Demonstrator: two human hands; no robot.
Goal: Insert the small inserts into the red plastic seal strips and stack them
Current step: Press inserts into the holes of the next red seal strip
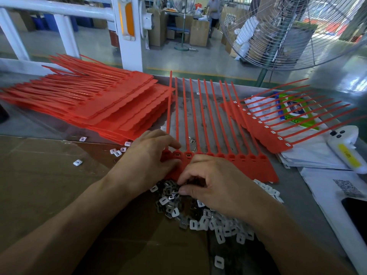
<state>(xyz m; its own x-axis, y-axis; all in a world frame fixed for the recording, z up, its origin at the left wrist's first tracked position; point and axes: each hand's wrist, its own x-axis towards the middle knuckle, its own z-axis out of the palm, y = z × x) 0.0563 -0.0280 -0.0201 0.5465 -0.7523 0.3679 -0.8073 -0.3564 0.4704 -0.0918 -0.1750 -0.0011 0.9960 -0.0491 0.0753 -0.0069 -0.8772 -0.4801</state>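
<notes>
Loose inserts piled nearest the camera on brown cardboard, small white and grey squares with a slot each, one stray lying apart at the bottom edge

Far left: big stack of red seal strips on the bench, flat tag ends toward the middle, thin tails fanning out to the left and back. few stray inserts just beside its near edge

Left hand rests on the left end of the working strip, thumb and fingers curled onto the red tag edge, holding it down

working strip lies flat in the centre, row of joined heads toward the person, tails pointing away, near edge touching the insert pile

Right hand over the pile just right of the left hand, fingertips bunched, thumb and index pinching at an insert; which piece exactly is hard to tell

Right: another strip set with white inserts seated in its heads, lying on papers and a printed bag. white handheld device with yellow label beside it, big fan behind
</notes>
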